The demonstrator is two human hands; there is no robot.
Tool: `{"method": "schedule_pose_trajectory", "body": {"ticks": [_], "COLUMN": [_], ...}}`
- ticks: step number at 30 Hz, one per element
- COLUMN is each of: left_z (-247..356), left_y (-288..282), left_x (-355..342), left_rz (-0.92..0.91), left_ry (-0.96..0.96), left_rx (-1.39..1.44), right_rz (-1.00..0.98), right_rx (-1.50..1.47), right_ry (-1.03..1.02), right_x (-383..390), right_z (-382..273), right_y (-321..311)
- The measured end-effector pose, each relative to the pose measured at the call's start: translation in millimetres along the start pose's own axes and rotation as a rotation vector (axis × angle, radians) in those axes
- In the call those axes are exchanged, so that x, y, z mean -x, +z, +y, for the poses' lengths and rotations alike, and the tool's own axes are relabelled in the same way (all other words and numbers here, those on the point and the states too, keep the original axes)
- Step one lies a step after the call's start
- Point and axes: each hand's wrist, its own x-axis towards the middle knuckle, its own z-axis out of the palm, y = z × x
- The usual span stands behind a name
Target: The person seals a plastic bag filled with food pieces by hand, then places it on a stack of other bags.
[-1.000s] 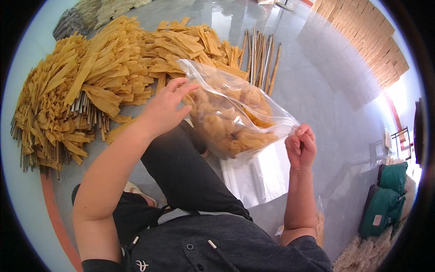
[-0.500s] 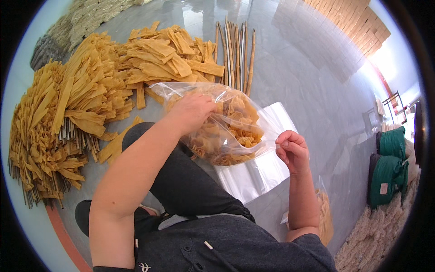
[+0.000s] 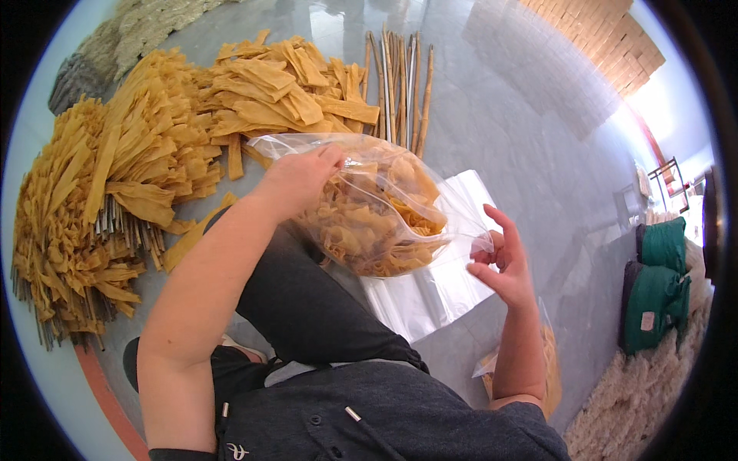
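No words or numbers can be read. Two small markings are shown. A white emblem of thin, curling strokes is set on a dark grey shirt, close to the lower edge of the view and just below a drawstring tip; no letter or word can be made out in it with certainty. At the far right, a pale, roughly rectangular label is fixed to the front of a dark green bundle; whatever may be printed on it is too small to be read.
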Motion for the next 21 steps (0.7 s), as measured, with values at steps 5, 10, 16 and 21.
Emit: {"method": "schedule_pose_trajectory", "body": {"ticks": [5, 10, 16, 21], "left_z": [-20.4, -21.8, -27.8, -27.8], "left_y": [-3.6, -7.5, -3.2, -11.8], "left_x": [5.5, 7.0, 6.0, 10.2], "left_rz": [0.078, 0.068, 0.141, 0.098], "left_ry": [0.087, 0.126, 0.204, 0.198], "left_rx": [0.110, 0.151, 0.095, 0.070], "right_rz": [0.094, 0.194, 0.224, 0.041], "right_rx": [0.198, 0.158, 0.046, -0.239], "right_ry": [0.028, -0.110, 0.040, 0.164], "right_x": [3.6, 2.3, 7.0, 8.4], "right_z": [11.7, 14.7, 27.1, 21.5], "right_y": [1.5, 9.2, 0.1, -19.2]}}
